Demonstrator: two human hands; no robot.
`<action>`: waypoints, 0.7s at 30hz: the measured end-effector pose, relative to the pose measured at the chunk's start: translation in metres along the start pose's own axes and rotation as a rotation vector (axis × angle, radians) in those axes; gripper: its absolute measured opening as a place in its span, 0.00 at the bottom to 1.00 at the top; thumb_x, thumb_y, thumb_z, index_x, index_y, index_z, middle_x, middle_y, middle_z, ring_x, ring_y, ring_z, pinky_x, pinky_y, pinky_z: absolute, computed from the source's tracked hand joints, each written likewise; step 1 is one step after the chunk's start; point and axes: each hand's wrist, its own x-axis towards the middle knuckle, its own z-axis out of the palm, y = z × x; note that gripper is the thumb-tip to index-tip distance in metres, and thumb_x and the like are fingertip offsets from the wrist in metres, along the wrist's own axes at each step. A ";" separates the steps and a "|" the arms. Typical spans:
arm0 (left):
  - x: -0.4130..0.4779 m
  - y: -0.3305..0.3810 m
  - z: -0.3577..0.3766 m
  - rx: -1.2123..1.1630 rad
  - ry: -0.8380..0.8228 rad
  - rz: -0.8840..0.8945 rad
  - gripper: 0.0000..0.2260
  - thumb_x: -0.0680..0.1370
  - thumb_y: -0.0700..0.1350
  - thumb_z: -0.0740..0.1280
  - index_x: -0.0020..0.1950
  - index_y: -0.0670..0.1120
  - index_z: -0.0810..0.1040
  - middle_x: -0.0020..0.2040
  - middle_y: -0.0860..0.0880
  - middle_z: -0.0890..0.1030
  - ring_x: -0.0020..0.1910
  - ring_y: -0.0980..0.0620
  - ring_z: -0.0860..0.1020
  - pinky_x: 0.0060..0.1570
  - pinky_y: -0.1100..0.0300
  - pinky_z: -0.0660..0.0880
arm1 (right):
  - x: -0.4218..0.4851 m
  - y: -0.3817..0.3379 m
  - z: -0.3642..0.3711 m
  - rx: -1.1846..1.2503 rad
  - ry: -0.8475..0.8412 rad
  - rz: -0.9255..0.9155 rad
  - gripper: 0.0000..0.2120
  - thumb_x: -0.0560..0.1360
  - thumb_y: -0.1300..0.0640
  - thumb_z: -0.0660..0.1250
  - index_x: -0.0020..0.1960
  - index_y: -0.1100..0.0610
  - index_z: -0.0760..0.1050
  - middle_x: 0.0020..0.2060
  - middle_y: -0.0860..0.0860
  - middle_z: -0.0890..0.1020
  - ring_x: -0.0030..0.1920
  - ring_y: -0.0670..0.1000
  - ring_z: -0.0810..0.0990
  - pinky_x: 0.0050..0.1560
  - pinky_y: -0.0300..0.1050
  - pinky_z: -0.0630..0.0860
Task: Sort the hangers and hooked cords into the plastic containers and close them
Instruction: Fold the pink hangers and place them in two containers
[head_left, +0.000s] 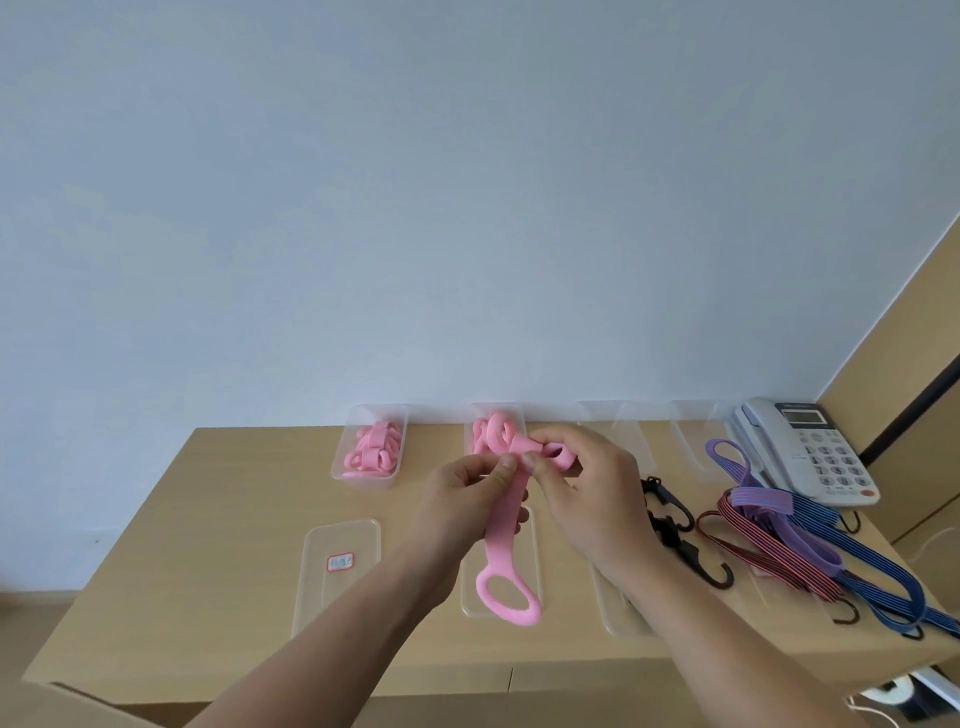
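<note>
Here two hands (467, 493) pinch one pink hanger (505, 530) beside three cords (763, 501)

Pink loop-ended hanger (506, 525) hangs raised above a clear lid (535, 571); left container (363, 478) and centre container (498, 408) hold pink hangers (371, 452); striped hooked cords (810, 545) lie heaped at right.

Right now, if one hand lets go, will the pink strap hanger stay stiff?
It probably flops: the pink strap hanger folds over between the left hand and right hand, and its long end hangs down. Likely light, since a mere pinch holds it.
</note>
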 end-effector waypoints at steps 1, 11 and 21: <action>0.000 0.001 -0.002 -0.020 -0.021 -0.017 0.11 0.82 0.50 0.69 0.51 0.44 0.87 0.46 0.39 0.86 0.39 0.45 0.85 0.47 0.47 0.84 | -0.001 -0.001 0.001 -0.005 0.025 -0.027 0.07 0.73 0.65 0.75 0.51 0.58 0.84 0.38 0.42 0.81 0.38 0.39 0.77 0.40 0.32 0.74; -0.006 0.009 -0.008 -0.070 -0.090 0.037 0.15 0.83 0.49 0.68 0.53 0.37 0.84 0.56 0.26 0.79 0.49 0.39 0.80 0.62 0.30 0.75 | -0.012 -0.003 0.011 0.008 0.093 -0.235 0.09 0.68 0.71 0.77 0.46 0.62 0.85 0.46 0.52 0.85 0.46 0.51 0.85 0.47 0.46 0.81; 0.000 0.018 -0.008 0.139 0.044 0.211 0.14 0.79 0.42 0.74 0.61 0.56 0.78 0.48 0.52 0.88 0.48 0.51 0.86 0.49 0.54 0.83 | 0.011 -0.009 -0.001 0.240 -0.211 0.128 0.14 0.78 0.65 0.68 0.61 0.54 0.82 0.47 0.46 0.85 0.38 0.46 0.82 0.44 0.46 0.81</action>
